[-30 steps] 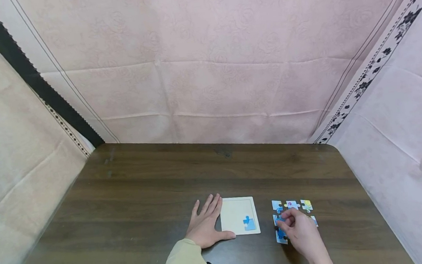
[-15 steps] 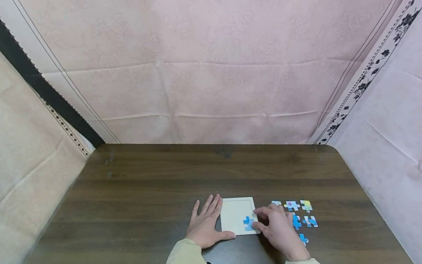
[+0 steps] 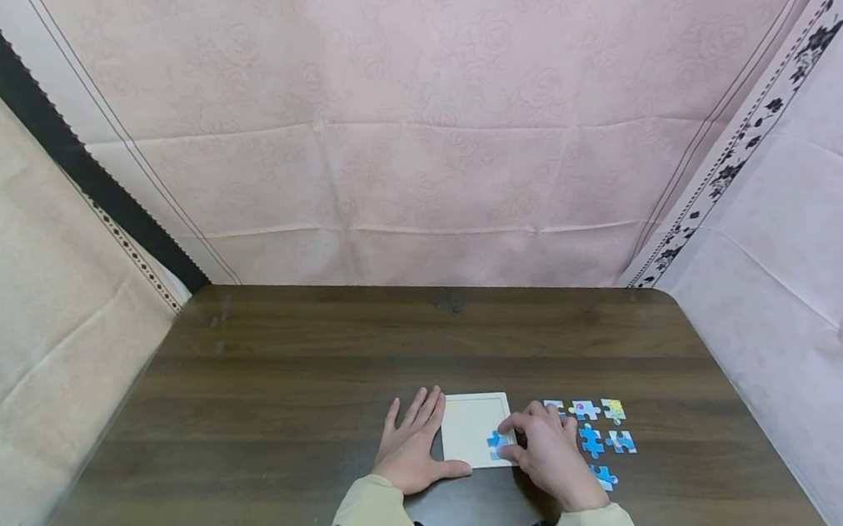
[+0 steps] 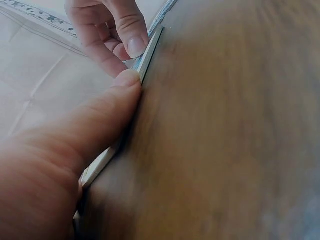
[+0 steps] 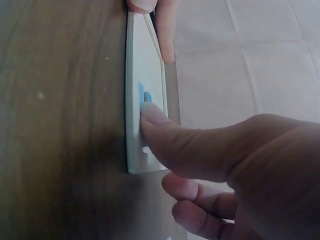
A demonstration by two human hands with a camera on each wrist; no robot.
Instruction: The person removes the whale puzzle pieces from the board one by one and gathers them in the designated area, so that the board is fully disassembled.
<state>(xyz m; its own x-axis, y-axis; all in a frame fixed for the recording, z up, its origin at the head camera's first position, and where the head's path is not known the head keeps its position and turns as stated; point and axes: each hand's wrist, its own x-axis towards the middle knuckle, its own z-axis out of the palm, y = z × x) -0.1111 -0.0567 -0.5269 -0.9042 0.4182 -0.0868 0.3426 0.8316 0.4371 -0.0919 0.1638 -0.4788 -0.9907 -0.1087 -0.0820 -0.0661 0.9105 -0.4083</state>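
Observation:
A square white puzzle tray [image 3: 473,417] lies on the table, with a blue jigsaw piece [image 3: 493,440] in its lower right corner. My left hand [image 3: 417,447] rests flat, fingers spread, at the tray's left edge; its thumb touches the near edge. My right hand [image 3: 551,452] is over the tray's right side, thumb and curled index finger pinching at a blue piece there. In the right wrist view the thumb [image 5: 157,125] covers part of that blue piece [image 5: 141,95]. Whether a second piece is between the fingers, I cannot tell.
Several loose jigsaw pieces lie right of the tray, among them a yellow one [image 3: 612,410], a pale one [image 3: 585,409] and blue ones [image 3: 591,440]. My right hand hides part of this group. The wooden table [image 3: 288,375] is bordered by hanging cloths [image 3: 413,172].
My right hand has moved left from the loose pieces to the tray's lower right corner, then shifted slightly further left. My left hand has stayed at the tray.

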